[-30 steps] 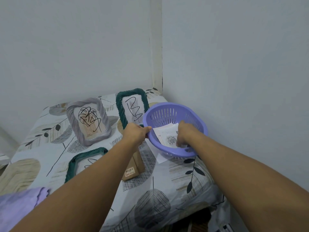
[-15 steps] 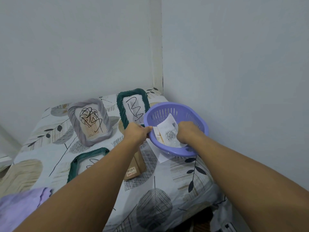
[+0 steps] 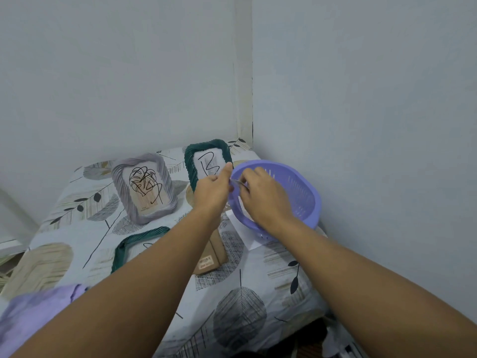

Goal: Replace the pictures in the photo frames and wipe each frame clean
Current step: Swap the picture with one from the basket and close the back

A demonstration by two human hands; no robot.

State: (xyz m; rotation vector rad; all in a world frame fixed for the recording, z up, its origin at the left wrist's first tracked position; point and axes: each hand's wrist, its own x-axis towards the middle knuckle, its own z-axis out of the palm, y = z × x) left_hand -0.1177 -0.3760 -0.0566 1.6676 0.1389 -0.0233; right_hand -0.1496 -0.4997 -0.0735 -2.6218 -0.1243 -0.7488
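Note:
My left hand (image 3: 213,189) and my right hand (image 3: 263,200) meet over the near-left rim of the purple basket (image 3: 305,192). Both pinch a thin paper picture (image 3: 236,182), seen almost edge-on between them. A lilac frame (image 3: 144,187) with a black scribble drawing leans at the back left. Behind my left hand a dark green frame (image 3: 209,157) stands upright with a "B"-like drawing in it. A second green frame (image 3: 139,241) lies flat, half hidden under my left forearm. What else is in the basket is hidden by my right hand.
A brown cardboard backing (image 3: 210,257) lies under my left arm. A white sheet (image 3: 245,233) sticks out from under the basket. A lilac cloth (image 3: 33,316) sits at the near left. The leaf-print table (image 3: 242,301) fills a corner, with walls behind and to the right.
My left hand let go of the basket rim and rose to the picture. My right hand lifted the picture out of the basket, turning it edge-on.

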